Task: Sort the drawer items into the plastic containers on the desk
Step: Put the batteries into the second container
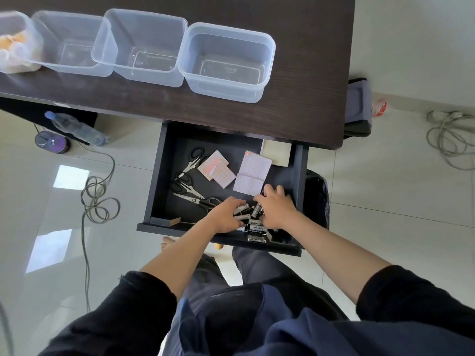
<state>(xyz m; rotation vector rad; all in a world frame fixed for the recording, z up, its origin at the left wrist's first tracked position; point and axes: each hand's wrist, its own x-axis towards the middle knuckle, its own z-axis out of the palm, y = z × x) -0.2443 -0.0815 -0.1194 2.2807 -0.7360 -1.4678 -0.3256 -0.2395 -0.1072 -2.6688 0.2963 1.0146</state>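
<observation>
Batteries [253,223] lay jumbled, axes mixed, at drawer [159,176] near right corner, between left hand [226,214] and right hand [276,209]; both curled loosely over them, firm hold unclear; containers [227,61] far

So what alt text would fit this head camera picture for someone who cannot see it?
A person's left hand and right hand gather batteries in an open drawer that also holds scissors and patterned cards. Four clear plastic containers line the dark desk above.
</observation>
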